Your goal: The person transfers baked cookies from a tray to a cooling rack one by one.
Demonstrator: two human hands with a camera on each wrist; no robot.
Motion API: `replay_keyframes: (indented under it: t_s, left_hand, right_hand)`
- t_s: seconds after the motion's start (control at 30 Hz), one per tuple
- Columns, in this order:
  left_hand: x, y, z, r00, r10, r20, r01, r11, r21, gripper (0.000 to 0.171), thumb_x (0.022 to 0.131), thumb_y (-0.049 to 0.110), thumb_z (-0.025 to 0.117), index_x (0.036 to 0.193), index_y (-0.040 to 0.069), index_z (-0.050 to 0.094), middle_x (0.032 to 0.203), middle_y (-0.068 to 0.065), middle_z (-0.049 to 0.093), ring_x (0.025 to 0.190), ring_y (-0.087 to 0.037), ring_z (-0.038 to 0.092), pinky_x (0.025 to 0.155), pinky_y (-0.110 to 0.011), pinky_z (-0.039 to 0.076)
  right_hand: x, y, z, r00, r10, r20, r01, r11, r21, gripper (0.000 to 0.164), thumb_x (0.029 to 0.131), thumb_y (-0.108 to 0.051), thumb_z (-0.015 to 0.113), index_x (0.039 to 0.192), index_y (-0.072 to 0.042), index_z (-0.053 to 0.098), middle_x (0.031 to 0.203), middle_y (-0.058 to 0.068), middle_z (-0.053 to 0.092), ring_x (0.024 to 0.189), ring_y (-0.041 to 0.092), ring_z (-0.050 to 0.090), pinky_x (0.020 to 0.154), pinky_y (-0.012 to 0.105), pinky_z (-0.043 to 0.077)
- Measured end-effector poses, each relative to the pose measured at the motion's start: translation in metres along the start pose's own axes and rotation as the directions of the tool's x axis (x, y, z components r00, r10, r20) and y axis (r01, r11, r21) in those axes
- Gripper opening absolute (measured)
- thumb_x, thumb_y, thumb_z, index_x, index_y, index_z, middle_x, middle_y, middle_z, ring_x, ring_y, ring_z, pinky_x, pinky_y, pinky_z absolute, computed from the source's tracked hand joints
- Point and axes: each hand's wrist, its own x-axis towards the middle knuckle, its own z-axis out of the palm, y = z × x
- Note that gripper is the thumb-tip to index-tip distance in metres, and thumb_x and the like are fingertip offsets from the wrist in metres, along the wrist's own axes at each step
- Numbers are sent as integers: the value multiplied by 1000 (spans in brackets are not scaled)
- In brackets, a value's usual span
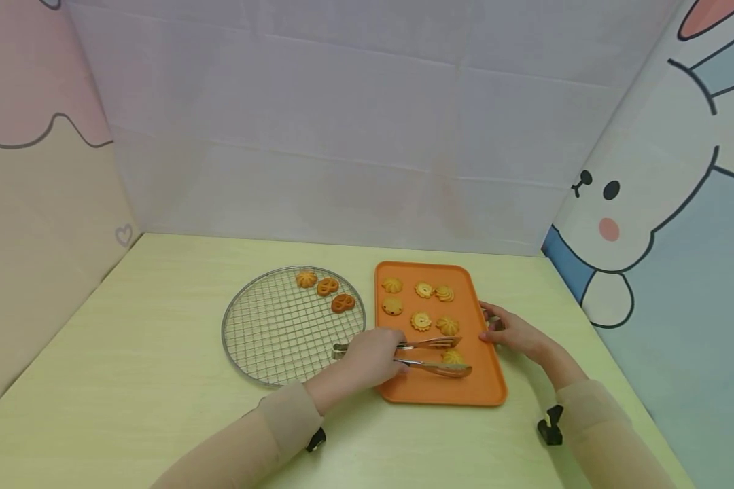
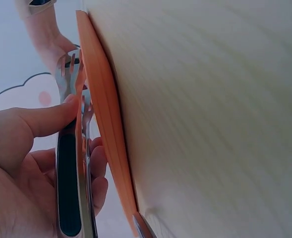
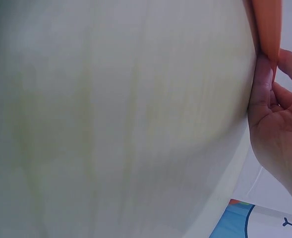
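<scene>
My left hand (image 1: 372,354) grips metal tongs (image 1: 431,367) over the near half of an orange tray (image 1: 412,390). The tongs' arms are spread, with a ridged cookie (image 1: 453,356) between their ends in the head view. In the left wrist view the thumb lies along one arm of the tongs (image 2: 69,183), which has a dark inlay and a slotted end. My right hand (image 1: 515,333) pinches the tray's right edge; the right wrist view shows the thumb and fingers on either side of the tray's rim (image 3: 267,29). Several more cookies (image 1: 421,321) lie on the tray.
Left of the tray, a round wire rack (image 1: 275,329) lies on the pale yellow table (image 1: 128,353). Two pretzel-shaped cookies (image 1: 343,303) and a ridged cookie (image 1: 306,278) sit at its far right side. White and cartoon-printed walls border the table at the back and sides.
</scene>
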Motion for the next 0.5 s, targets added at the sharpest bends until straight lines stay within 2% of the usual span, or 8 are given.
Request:
replay_keyframes:
  t_s: [0.27, 0.5]
  left_hand:
    - [3, -2, 1, 1000, 15, 8, -15, 1000, -6, 25, 77, 36, 77, 92, 17, 69, 73, 9, 60, 61, -7, 50, 49, -25, 38]
    - [4, -1, -1, 1000, 21, 14, -21, 1000, 10, 21, 76, 36, 77, 87, 20, 70, 70, 10, 61, 57, -7, 48, 46, -24, 37]
  right_hand:
    - [-1, -1, 0, 1000, 2, -3, -1, 1000, 5, 74, 92, -19, 62, 148, 3, 19, 128, 20, 38, 100, 25, 42, 80, 30, 39]
    - [-1, 0, 1, 1000, -26, -12, 26, 1000, 0, 75, 92, -19, 62, 148, 4, 19, 126, 21, 39, 96, 23, 43, 76, 27, 38]
